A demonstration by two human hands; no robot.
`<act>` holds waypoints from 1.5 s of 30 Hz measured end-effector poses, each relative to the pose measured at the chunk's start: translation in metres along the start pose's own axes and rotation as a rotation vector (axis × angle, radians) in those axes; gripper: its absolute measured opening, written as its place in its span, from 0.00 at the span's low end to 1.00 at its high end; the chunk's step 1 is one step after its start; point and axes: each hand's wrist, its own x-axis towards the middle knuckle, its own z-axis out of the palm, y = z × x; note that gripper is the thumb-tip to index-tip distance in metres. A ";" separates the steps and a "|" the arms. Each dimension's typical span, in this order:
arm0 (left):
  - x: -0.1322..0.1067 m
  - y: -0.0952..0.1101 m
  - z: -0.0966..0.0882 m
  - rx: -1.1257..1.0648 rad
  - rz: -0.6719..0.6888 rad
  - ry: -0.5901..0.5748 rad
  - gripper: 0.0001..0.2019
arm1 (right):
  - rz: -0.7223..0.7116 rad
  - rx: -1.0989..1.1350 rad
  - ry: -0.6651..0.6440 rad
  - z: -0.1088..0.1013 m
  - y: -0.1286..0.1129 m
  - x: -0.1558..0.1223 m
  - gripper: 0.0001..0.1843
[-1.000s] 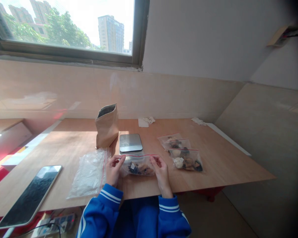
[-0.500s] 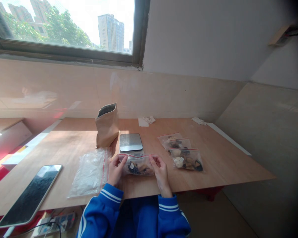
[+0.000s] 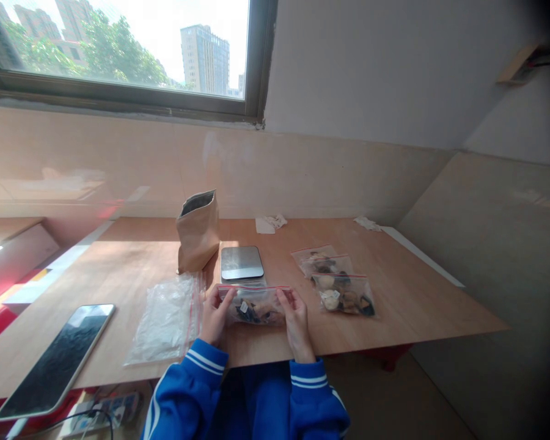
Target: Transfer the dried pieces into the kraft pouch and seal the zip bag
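Between my hands is a clear zip bag (image 3: pixel 255 308) with a red seal line, holding dark and brown dried pieces and a small white packet. My left hand (image 3: pixel 215 313) pinches its upper left corner, and my right hand (image 3: pixel 296 315) grips the upper right corner. The seal edge runs nearly straight between the thumbs. Just behind the bag sits a kitchen scale (image 3: pixel 242 263) with a metal top; its front part is partly hidden. To the right, several filled zip bags (image 3: pixel 346 296) overlap. Flat, unfilled zip bags (image 3: pixel 165 321) lie left of my left hand.
A brown paper pouch (image 3: pixel 197 235) stands with its top open behind the flat bags. At the left front lies a phone (image 3: pixel 59 357) with a cable plugged in. Scraps of paper (image 3: pixel 270 224) rest near the wall. A power strip (image 3: pixel 103 412) is below the table's front edge.
The bag's seal edge, which dipped in the middle, is now straighter. My right hand has shifted slightly to the left. Everything else stays in place.
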 end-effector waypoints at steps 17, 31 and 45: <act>-0.001 0.002 0.000 -0.034 -0.058 -0.055 0.12 | -0.004 -0.044 -0.014 0.007 0.000 -0.002 0.16; -0.002 0.001 0.003 -0.154 -0.173 -0.145 0.15 | 0.070 0.075 -0.229 0.012 -0.004 -0.010 0.19; -0.001 0.010 -0.001 -0.035 -0.120 -0.157 0.12 | -0.118 -0.170 -0.081 0.017 0.002 -0.006 0.13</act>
